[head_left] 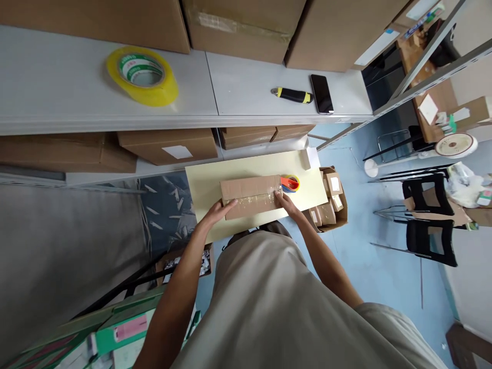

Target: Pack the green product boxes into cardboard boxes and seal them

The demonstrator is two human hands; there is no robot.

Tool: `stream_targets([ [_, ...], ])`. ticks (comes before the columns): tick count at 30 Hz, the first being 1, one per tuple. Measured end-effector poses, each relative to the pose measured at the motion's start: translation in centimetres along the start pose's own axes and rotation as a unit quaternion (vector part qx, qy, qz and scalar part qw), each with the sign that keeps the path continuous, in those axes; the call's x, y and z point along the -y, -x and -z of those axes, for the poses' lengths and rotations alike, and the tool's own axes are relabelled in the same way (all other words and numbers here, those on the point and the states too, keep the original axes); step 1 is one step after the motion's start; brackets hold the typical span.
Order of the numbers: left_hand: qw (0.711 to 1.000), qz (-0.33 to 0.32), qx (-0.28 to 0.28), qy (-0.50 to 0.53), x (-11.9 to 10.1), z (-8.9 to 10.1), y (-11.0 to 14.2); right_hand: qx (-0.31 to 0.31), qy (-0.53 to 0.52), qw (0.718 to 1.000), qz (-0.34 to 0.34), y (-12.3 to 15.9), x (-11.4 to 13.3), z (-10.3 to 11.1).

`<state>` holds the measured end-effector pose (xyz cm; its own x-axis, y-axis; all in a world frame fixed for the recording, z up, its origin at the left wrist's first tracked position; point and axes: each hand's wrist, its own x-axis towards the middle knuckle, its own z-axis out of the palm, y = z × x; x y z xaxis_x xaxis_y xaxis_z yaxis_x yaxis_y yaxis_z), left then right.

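While both hands grip the cardboard box (251,189) at its opposite ends, it lies lengthwise over the pale yellow surface (203,187), though whether it rests there or is slightly raised cannot be told from this angle. The left hand (216,211) has the left end, its thumb reaching over the top face; the right hand (285,201) has the right end, thumb on the upper side near the corner. Most of the other fingers are hidden behind or under the box, so how far they spread cannot be seen. Clear, wrinkled tape (253,200) runs along the top of the box. Just beside its right end sits a tape dispenser (291,183) with red, yellow and blue parts, and a small white box (310,158) stands at the far right corner of the surface. Beyond the right edge, an open carton (344,218) holds several smaller boxes (326,212). On the grey shelf (246,87) above lie a roll of yellow tape (167,91), a yellow-and-black cutter (294,95) and a dark phone (322,94), the cutter's end right by the phone. Large brown cartons (246,31) stand behind them.
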<state>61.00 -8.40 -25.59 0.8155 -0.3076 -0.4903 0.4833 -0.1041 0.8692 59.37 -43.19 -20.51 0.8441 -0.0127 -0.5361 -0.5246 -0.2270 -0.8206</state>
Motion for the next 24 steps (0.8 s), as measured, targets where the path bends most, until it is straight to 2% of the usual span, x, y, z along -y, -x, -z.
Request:
stream_targets([
  [3,0.999,-0.033,-0.018,-0.037,1.5,0.3,1.6,0.031,-0.002,0.999,0.028,1.1,-0.2,0.7],
  [7,0.988,-0.037,-0.113,-0.103,3.9,-0.4,3.3,0.06,0.034,0.996,0.059,1.4,-1.4,1.2],
  [9,0.978,-0.032,-0.163,-0.125,4.7,-1.2,3.6,0.056,0.101,0.991,0.059,0.8,-2.4,1.0],
  [12,0.966,-0.023,-0.209,-0.15,5.3,-2.8,3.4,0.047,0.256,0.965,0.04,-0.6,-4.1,0.4],
  [16,0.961,0.031,-0.224,-0.162,6.1,-4.6,3.0,0.059,0.342,0.938,0.021,-2.3,-5.8,0.1],
  [19,0.953,0.069,-0.229,-0.188,6.8,-4.9,3.5,0.066,0.373,0.925,0.038,-3.2,-6.2,1.3],
  [21,0.949,0.084,-0.215,-0.214,7.1,-4.6,4.5,0.037,0.41,0.91,0.059,-3.7,-6.2,2.8],
  [24,0.941,0.08,-0.2,-0.263,6.3,-3.8,6.4,-0.042,0.499,0.863,0.07,-5.0,-6.5,5.5],
])
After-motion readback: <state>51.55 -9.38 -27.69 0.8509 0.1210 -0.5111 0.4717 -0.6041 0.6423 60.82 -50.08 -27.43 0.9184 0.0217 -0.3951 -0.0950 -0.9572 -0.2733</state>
